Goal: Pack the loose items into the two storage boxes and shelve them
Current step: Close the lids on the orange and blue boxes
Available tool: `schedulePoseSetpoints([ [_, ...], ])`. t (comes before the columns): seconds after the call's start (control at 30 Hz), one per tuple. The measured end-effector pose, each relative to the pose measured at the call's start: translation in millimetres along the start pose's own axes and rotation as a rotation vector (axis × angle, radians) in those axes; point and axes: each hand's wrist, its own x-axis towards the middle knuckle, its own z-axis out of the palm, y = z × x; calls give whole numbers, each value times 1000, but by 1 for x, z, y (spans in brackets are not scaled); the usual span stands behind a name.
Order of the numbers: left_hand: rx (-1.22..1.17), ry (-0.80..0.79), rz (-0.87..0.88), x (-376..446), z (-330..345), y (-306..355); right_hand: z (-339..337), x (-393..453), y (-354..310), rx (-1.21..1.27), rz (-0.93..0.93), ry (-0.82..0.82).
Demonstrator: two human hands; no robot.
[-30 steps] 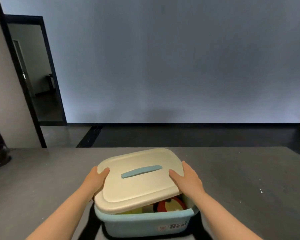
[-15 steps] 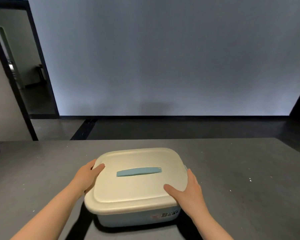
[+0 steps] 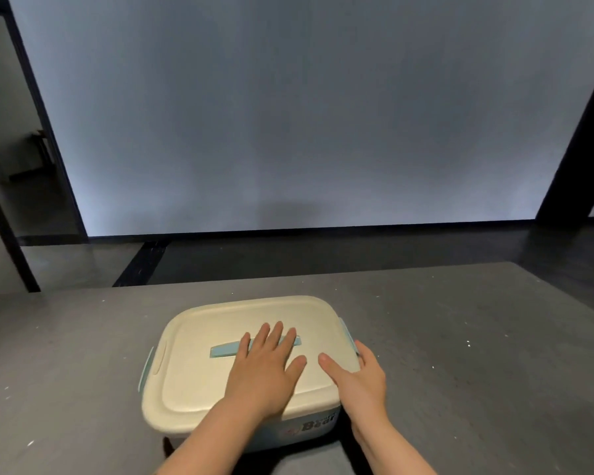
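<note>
A light blue storage box [image 3: 318, 427] with a cream lid [image 3: 199, 365] stands on the grey table [image 3: 460, 337]. The lid lies flat over the box and hides its contents. My left hand [image 3: 264, 368] lies flat on the lid's middle, fingers straight across the blue handle [image 3: 223, 350]. My right hand [image 3: 357, 378] rests on the lid's right edge, thumb on top and fingers down over the side by the blue side latch [image 3: 346, 332]. A second blue latch [image 3: 145, 368] shows on the left side.
A dark floor [image 3: 323, 252] and a pale wall lie beyond the table's far edge. A dark-framed doorway [image 3: 24, 166] opens at the left. A dark post [image 3: 576, 138] stands at the right.
The lid, tilted and showing the contents one second ago, now sits flat on the box. My left hand has moved from the lid's left edge to its middle.
</note>
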Motion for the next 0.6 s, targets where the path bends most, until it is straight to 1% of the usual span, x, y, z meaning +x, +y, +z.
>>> schedulePoseSetpoints([
  [0.1, -8, -29, -18, 1, 3, -2, -1, 0, -1, -104, -74, 19],
  [0.3, -13, -20, -17, 0, 1, -1, -7, 2, -12, -405, -197, 26],
  [0.47, -31, -23, -16, 0, 0, -1, -11, 2, -28, -553, -230, -4],
  [0.53, -35, -24, -17, 1, 0, -1, -14, 7, -35, -652, -239, -15],
  [0.6, -48, -21, -13, -1, -1, 0, -16, 12, -42, -756, -222, -83],
])
